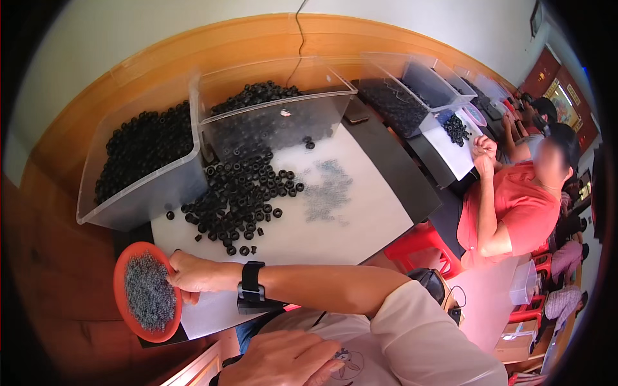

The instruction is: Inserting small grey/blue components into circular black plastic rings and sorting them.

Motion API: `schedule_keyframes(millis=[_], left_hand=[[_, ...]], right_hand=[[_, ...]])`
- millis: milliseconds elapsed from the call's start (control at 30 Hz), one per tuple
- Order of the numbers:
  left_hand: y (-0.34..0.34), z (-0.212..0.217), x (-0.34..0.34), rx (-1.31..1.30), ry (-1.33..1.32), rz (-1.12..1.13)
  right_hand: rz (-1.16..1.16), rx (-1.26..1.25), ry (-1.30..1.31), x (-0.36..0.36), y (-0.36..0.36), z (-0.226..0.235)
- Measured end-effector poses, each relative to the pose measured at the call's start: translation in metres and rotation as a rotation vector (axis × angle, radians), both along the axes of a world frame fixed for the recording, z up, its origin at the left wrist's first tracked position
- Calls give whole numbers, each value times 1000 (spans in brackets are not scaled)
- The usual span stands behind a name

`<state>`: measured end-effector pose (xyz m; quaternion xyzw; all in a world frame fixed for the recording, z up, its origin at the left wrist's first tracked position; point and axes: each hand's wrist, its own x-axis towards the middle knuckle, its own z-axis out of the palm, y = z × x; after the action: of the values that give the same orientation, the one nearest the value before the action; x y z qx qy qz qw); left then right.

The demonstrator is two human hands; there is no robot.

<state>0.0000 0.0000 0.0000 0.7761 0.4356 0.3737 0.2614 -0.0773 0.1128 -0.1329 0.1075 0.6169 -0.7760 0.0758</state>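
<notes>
My right hand (192, 273) reaches across to the left and grips the rim of a round orange-red bowl (120, 293). Many tiny grey metallic pieces (151, 293) fill it; they are too small to name. The bowl sits tilted at the table's left corner. My left hand (283, 360) is low in front of my shirt, back up, its fingers stretched out to the right, with nothing seen in it. Black ring-shaped parts (238, 193) lie heaped on the white work surface (367, 212), and a patch of tiny grey pieces (327, 190) is spread beside them.
Two clear plastic bins (145, 186) (277, 119) of black parts stand at the table's back. A seated co-worker in a red shirt (515, 212) works at the table on the right, with more bins (399, 106). A red stool (425, 248) stands between.
</notes>
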Motion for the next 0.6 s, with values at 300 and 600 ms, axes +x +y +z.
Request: schedule_keyframes(millis=[300,600], left_hand=[[6,2,8,-4,-12,-12],[8,14,18,10,30,-69]], right_hand=[[41,83,68,30,19,26],[-94,-28,227,92,58,74]])
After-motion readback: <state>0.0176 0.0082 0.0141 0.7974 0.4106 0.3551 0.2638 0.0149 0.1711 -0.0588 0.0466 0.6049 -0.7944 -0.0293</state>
